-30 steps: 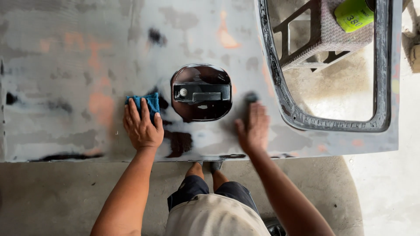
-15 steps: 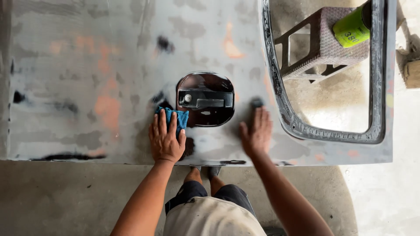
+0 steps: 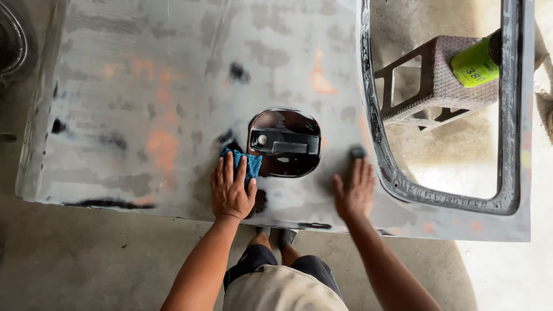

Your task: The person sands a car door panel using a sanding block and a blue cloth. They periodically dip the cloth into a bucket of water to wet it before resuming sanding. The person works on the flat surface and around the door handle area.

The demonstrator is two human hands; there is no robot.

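Note:
A sanded grey car door panel (image 3: pixel 173 103) lies flat, patched with orange and dark spots. Near its front edge sits a dark oval recess with a black door handle (image 3: pixel 285 142). My left hand (image 3: pixel 231 189) presses flat on a blue cloth (image 3: pixel 246 162) just left of the recess, fingers spread over it. My right hand (image 3: pixel 354 193) rests flat and open on the panel to the right of the recess, with its fingertips at a small dark block (image 3: pixel 358 152).
The door's window opening (image 3: pixel 397 178), edged with a dark rubber seal, lies at the right. Through it show a brown woven stool (image 3: pixel 440 86) and a green can (image 3: pixel 475 62). Concrete floor (image 3: pixel 86 259) runs below the panel's front edge. My legs stand under the panel.
My left hand slid the blue cloth to the right, from well left of the handle recess up to its left edge. My right hand stayed planted on the panel.

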